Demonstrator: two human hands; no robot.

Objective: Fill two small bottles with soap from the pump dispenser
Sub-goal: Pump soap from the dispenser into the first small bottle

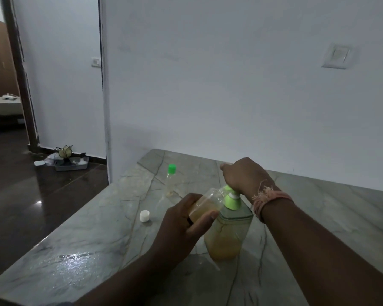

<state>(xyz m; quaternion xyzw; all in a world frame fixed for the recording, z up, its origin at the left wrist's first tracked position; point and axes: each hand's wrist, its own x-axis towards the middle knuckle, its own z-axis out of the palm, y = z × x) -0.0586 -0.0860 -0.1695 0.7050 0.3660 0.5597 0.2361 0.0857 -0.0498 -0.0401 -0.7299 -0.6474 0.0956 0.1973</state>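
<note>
— Nearest the camera, what is seen?

— Two bare forearms are seen reaching over the marble desk [80,246]. A small clear bottle [205,205], partly filled with amber soap, is gripped in the left hand [181,226] and tilted so that its open mouth is brought up to the nozzle. The green pump head [229,191] of the soap dispenser [227,235] is pressed by the right hand [243,175]; its fingers are curled over the top, though whether the head is clasped or only pushed cannot be told. A frayed thread band [268,198] is worn on that wrist.

— And the other task things?

— A second small bottle [170,181], closed with a green cap, is stood farther back on the desk, left of the hands, with only a trace of soap at its bottom. A loose white cap [145,216] is left lying just left of the held bottle.

— What could go wrong from here?

— Soap could be sent past the mouth if the tilted bottle is let slip from the nozzle during a stroke; whether nozzle and mouth are truly lined up is hidden by the hand. The dispenser could be tipped if the head is pressed off-centre, since its body is not steadied. The held bottle could also be overfilled, and a soapy bottle would be harder to hold.
</note>
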